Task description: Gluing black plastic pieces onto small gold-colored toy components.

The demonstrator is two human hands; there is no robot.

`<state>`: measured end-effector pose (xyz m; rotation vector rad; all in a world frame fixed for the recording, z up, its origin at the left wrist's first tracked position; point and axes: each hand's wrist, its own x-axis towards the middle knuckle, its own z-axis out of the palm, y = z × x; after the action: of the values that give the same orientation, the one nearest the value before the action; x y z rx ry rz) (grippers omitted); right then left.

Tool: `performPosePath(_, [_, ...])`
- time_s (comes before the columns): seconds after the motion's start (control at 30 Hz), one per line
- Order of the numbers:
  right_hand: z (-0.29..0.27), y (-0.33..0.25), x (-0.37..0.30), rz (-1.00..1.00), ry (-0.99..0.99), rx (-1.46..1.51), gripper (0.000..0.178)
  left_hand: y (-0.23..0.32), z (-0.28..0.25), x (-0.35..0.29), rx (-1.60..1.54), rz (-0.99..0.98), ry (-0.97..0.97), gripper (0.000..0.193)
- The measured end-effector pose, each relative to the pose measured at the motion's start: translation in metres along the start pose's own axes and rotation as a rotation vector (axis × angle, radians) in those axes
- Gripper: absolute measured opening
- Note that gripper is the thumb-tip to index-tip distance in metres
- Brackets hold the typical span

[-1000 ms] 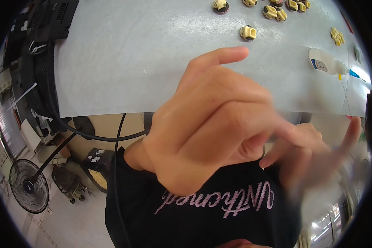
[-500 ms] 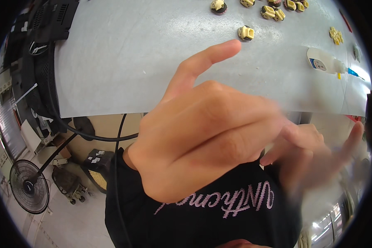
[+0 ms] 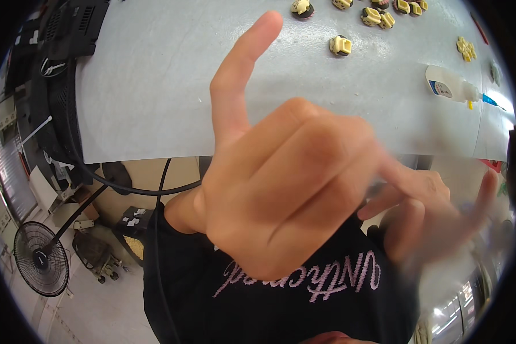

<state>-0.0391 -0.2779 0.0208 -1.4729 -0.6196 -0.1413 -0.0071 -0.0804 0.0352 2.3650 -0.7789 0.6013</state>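
My left hand (image 3: 286,178) is raised over the table's near edge, back outward. One finger stretches up and away while the others curl toward my right hand (image 3: 424,206). The right hand is close against its fingertips, partly smeared, with one finger sticking up and the others bent inward. Both sets of fingers meet around something I cannot make out, mostly hidden behind the left hand's knuckles. Beyond them on the table lies a small cream-and-black moulded toy piece (image 3: 340,45), with another cream piece (image 3: 302,8) farther back; neither hand touches them.
Several similar pieces (image 3: 371,16) cluster at the far edge of view. A cream cluster of parts (image 3: 466,49) and a clear bottle with a blue tip (image 3: 448,83) lie on the right of the grey table (image 3: 155,92). Black equipment (image 3: 77,28) stands left; a fan (image 3: 40,259) is below.
The left hand's outstretched finger has swung up and to the left, and its knuckles have turned slightly. The right hand has barely moved.
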Motion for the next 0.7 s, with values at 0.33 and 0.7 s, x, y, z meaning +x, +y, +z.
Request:
performPosePath(0.33, [-0.002, 0.008, 0.003, -0.035, -0.019, -0.024, 0.058, -0.021, 0.015, -0.017, -0.563, -0.094, 0.07, 0.023])
performPosePath(0.7, [-0.008, 0.008, 0.002, -0.088, -0.041, -0.05, 0.058, -0.023, 0.019, -0.021, -0.838, -0.196, 0.085, 0.026])
